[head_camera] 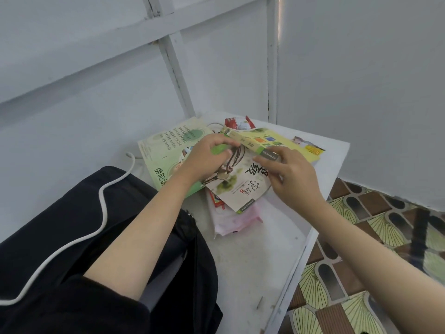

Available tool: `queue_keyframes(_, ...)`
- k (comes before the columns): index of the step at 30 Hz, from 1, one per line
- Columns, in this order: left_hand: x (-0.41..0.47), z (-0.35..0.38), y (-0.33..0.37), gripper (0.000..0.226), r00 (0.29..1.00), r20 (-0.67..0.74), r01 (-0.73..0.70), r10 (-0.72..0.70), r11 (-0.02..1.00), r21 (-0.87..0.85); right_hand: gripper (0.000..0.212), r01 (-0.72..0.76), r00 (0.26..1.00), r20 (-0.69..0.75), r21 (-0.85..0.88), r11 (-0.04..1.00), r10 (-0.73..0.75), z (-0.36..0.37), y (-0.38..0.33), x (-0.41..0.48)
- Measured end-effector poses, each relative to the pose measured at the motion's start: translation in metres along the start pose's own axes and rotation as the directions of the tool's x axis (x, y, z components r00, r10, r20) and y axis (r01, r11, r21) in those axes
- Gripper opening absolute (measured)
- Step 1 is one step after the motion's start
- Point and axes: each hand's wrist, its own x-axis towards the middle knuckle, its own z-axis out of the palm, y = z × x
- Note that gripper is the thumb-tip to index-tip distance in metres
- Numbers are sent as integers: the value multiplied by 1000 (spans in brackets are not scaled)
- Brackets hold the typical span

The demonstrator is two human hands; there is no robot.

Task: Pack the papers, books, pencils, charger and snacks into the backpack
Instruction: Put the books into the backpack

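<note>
Head view: left hand [207,160] clamps a green item [218,149] on the table's [265,249] book pile [240,186], right hand [293,177] pinches the yellow book [284,141] by its spine, so I'd square the stack before sliding it into the backpack [72,213] alongside.

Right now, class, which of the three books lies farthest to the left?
The pale green book, flat on the table beside the backpack. The cream calligraphy book overlaps it, and the yellow book sits farther right.
</note>
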Motion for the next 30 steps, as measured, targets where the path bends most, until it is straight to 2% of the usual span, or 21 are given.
queue_keyframes(3, 7, 1, 1, 31, 1000, 26, 8, -9, 1000, 28, 31, 2, 998, 59, -1, 1000, -2, -1, 0, -4)
queue_keyframes(6, 14, 5, 1, 37, 996, 65, 52, -62, 989, 140, 31, -74, 988, 138, 13, 997, 72, 1, -2, -13)
queue_keyframes(8, 17, 7, -1, 39, 991, 86, 85, -100, 982, 169, 39, -142, 964, 223, -16, 990, 142, 2, -7, -21)
queue_keyframes(11, 23, 9, -7, 40, 983, 101, 141, -155, 981, 135, 52, -178, 932, 309, -61, 982, 188, 2, -12, -26)
queue_keyframes(15, 33, 11, -11, 41, 976, 77, 193, -202, 975, 112, 46, -227, 912, 334, -69, 971, 237, -7, -15, -11)
queue_keyframes(18, 41, 14, -17, 41, 985, 44, 159, -167, 977, 141, 48, -206, 926, 309, -74, 976, 219, -8, -14, -2)
queue_keyframes(22, 48, 17, -16, 41, 982, 29, 185, -189, 976, 112, 58, -194, 971, 136, -34, 981, 196, -9, -7, 7)
queue_keyframes(27, 55, 13, -10, 48, 983, 21, 183, -183, 983, 27, 60, -405, 912, 115, 94, 910, 394, -31, 2, 39)
queue_keyframes(30, 61, 12, -3, 57, 992, 13, 122, -123, 991, 60, 59, -481, 874, 105, 312, 819, 474, -46, 11, 60)
